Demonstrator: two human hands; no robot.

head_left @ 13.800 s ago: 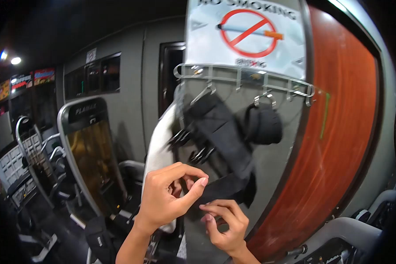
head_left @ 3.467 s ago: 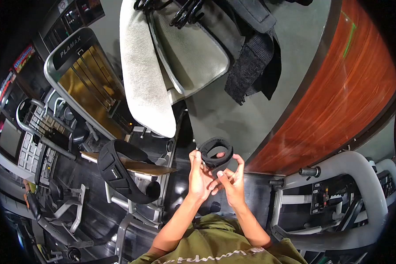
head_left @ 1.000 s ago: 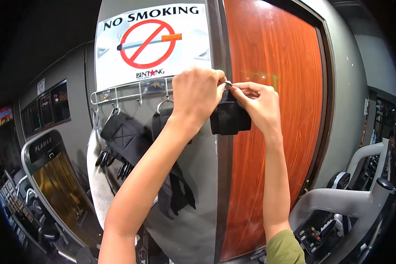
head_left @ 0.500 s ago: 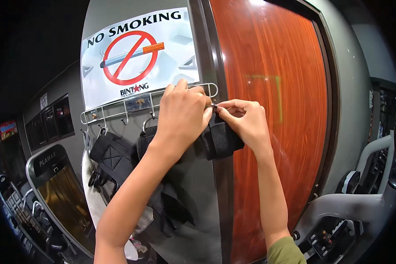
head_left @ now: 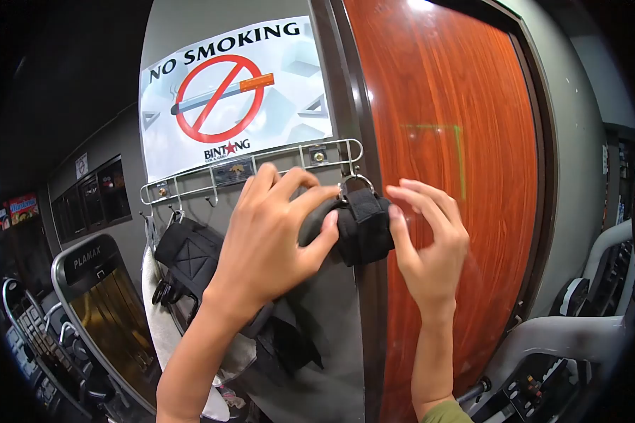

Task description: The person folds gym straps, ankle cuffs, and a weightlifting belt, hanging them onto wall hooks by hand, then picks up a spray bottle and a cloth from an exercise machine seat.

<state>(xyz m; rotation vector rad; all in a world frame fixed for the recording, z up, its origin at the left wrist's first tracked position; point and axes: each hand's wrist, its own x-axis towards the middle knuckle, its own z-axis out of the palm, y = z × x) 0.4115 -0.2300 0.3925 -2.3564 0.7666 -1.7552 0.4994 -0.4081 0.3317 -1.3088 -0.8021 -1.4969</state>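
Observation:
A black padded cuff [head_left: 363, 229] hangs by its metal ring from the right end of the wire hook rack [head_left: 261, 168]. My left hand [head_left: 275, 236] is just left of the cuff, thumb and fingers apart, with nothing seen in it. On the cuff's other side is my right hand [head_left: 430, 236], its fingers spread and near the cuff's right edge; whether the fingertips touch it I cannot tell. A black strap [head_left: 188, 252] and a white cloth [head_left: 152, 303] hang from the left part of the rack.
Above the rack is a no-smoking sign [head_left: 233, 92]. A red-brown wooden panel [head_left: 458, 141] stands to the right. Gym machines are at the left [head_left: 106, 303] and lower right [head_left: 564, 338]. Black straps [head_left: 289, 342] hang below my left forearm.
Both hands have let go of the cuff's ring and moved apart. The ring, held between my fingers before, now hangs on the rack's right end with the cuff below.

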